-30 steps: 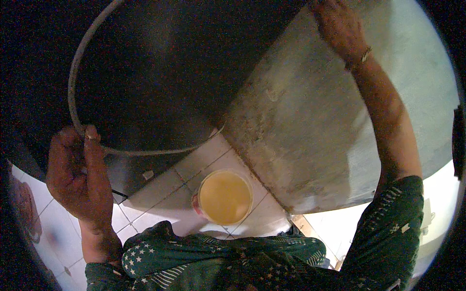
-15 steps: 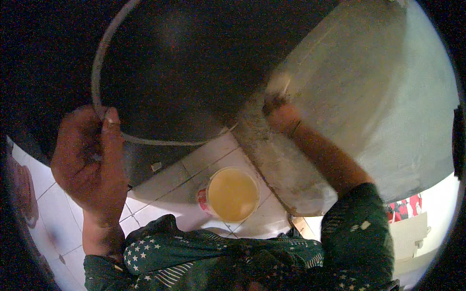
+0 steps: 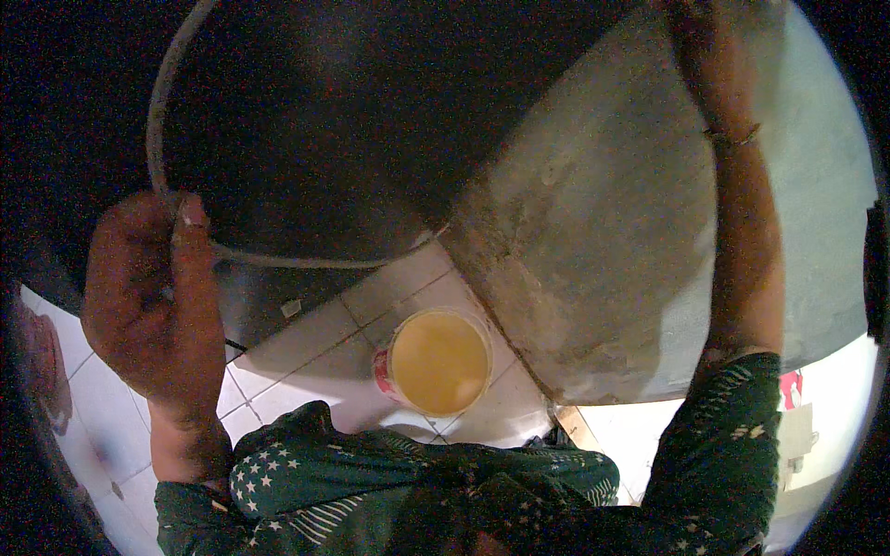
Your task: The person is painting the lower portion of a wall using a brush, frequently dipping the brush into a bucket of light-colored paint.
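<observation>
- Head view: a large dark round pan [image 3: 352, 120] was seen filling the far left of the scene, its pale rim curving from the far edge down to the near side; no long axis could be made out on the round shape.
- The left hand [image 3: 148, 296] was closed tightly around the rim at its near-left part, thumb laid along the edge.
- The right hand [image 3: 695, 37] was stretched far over a grey, stained tilted surface [image 3: 630, 232] on the right; its grip could not be told, being cut by the frame's edge.
- A bracelet [image 3: 732, 137] was worn at that wrist.
- A round tub of yellow liquid [image 3: 438, 360] was set on the white tiled floor [image 3: 306, 343], near the body, just beside both lower edges.
- Open floor was left only in that narrow wedge.
</observation>
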The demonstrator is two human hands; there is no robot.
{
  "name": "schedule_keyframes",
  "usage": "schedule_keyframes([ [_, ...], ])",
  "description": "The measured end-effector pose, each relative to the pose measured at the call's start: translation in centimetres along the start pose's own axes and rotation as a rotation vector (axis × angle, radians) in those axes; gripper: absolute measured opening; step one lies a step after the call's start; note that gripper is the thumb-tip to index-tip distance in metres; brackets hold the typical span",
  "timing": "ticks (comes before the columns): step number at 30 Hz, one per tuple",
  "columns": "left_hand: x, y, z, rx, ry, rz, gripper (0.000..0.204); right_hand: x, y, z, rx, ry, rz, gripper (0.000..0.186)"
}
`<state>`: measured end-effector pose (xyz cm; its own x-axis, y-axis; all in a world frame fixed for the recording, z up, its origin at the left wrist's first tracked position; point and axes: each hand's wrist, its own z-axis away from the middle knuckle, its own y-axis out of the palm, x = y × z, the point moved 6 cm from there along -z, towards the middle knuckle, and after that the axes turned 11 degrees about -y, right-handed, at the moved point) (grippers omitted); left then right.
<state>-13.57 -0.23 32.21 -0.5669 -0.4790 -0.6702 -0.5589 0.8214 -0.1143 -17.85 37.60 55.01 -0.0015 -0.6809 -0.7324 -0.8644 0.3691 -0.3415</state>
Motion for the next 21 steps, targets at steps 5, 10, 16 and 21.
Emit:
schedule_keyframes([
  [5, 0.4, -0.2, 0.1, 0.011, -0.007, 0.123, 0.006, -0.8, -1.2, -0.3, 0.132, 0.263, 0.297, 0.023],
  [10, 0.8, -0.3, 0.2, 0.038, -0.173, 0.216, 0.005, 12.5, 12.3, 15.5, 0.583, 0.185, -0.091, 0.032],
  [16, -0.1, 0.1, -0.2, 0.087, -0.116, 0.173, 0.005, 26.8, 22.8, 33.3, 0.651, 0.165, -0.591, 0.024],
  [21, 0.1, 0.9, -0.4, 0.157, -0.208, 0.193, 0.007, 13.9, 20.7, 26.7, 0.512, 0.354, -0.873, 0.015],
])
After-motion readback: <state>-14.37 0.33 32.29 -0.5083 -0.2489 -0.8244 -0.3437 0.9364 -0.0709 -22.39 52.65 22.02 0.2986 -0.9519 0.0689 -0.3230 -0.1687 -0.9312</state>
